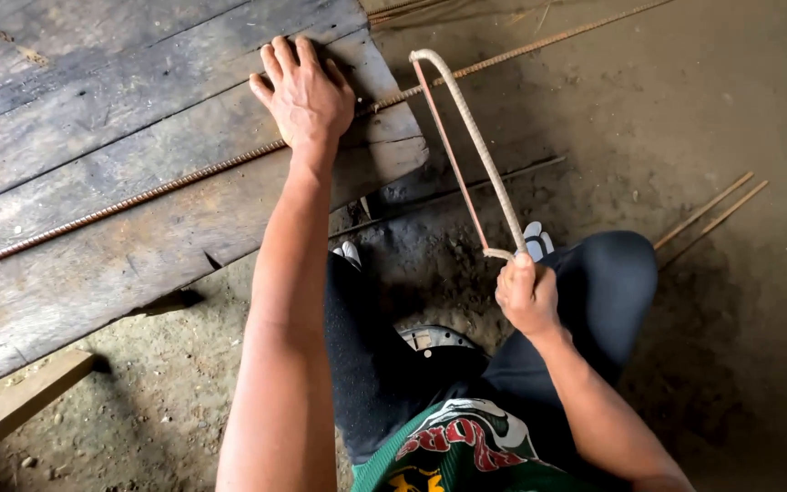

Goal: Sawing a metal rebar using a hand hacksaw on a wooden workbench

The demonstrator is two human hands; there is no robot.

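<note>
In the head view, the left hand (305, 91) lies flat, palm down and fingers spread slightly, pressing on a long, thin ribbed steel bar (138, 196) that runs slantwise across the weathered grey planks of the desk (93, 264). The bar passes under the palm and goes on beyond the desk's edge, out over the dirt floor (685, 109) toward the upper right. The right hand (526, 296) is closed in a fist around the lower end of a home-made hacksaw (480, 150), whose bowed frame is a bent piece of ribbed bar and whose thin reddish blade (448, 150) stretches straight between the frame's two ends. The saw reaches up and away from the right hand, and its far end meets the steel bar just to the right of the left hand, close beside the desk's corner; whether the blade actually rests in a cut there cannot be told. Below the hands, the person's knees in dark trousers (594, 273) are bent on either side of the saw, and a green printed shirt (466, 456) shows at the bottom edge. To the right of the right hand, two thin rods (712, 211) lie side by side on the floor, well apart from the saw. Far to the left of the left forearm, a pale wooden batten (15, 405) juts out from under the desk onto the dirt.
</note>
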